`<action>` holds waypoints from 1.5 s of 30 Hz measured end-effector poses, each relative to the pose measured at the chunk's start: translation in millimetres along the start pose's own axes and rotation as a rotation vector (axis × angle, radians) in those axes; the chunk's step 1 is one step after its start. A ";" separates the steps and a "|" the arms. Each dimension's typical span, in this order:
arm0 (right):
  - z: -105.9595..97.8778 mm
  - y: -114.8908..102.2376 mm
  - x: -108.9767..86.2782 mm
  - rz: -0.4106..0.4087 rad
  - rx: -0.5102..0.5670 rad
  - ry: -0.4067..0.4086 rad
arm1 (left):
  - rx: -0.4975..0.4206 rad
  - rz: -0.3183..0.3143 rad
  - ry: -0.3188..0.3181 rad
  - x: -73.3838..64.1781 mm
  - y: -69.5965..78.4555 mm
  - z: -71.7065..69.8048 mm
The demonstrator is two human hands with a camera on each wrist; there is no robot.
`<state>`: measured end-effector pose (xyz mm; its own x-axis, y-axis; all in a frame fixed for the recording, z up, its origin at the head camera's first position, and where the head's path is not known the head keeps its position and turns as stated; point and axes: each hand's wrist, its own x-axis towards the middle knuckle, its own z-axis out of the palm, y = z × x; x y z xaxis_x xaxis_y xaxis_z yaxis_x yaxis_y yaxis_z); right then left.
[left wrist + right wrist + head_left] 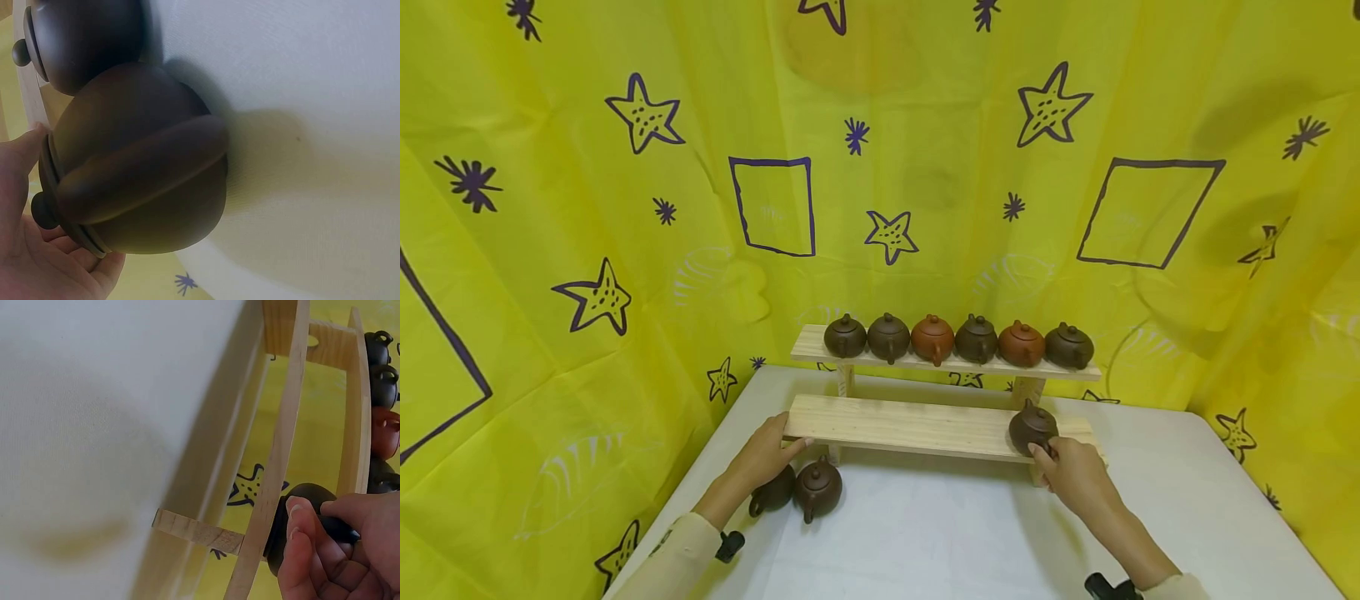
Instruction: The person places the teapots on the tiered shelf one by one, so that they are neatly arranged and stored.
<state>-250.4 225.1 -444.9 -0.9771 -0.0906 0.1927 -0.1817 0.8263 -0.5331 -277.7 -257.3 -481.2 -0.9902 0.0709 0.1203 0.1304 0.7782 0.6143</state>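
Note:
My right hand [1075, 475] pinches the handle of a dark brown teapot [1032, 429] at the right part of the lower board of a two-tier wooden shelf [902, 422]. In the right wrist view, thumb and fingers close round that handle, and the teapot's base is right at the board. With my left hand [769, 454] I grip the left end of the same board, the thumb along its front edge. Below that hand, two dark teapots stand on the table: one teapot [775, 492] partly hidden by my forearm, another teapot [818, 487] beside it.
On the upper board [811, 342] several teapots stand in a row, dark ones and reddish-brown ones such as this teapot [932, 337]. A white cloth covers the table [925, 533]. Yellow patterned curtains [925, 125] enclose the back and sides.

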 end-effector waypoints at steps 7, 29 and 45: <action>-1.3 -0.1 4.6 0.019 -0.021 0.002 | 0.003 -0.011 -0.002 -0.6 -0.6 1.0; 21.1 13.4 -12.5 0.098 0.062 -0.112 | 0.001 0.011 -0.006 1.6 -2.4 1.5; 102.4 -60.2 -23.7 -0.121 0.216 -0.289 | 0.001 0.007 -0.001 1.1 -2.8 1.2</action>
<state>-227.6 120.6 -501.6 -0.9327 -0.3584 0.0409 -0.2864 0.6667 -0.6882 -279.3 -258.7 -483.7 -0.9893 0.0771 0.1239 0.1374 0.7784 0.6125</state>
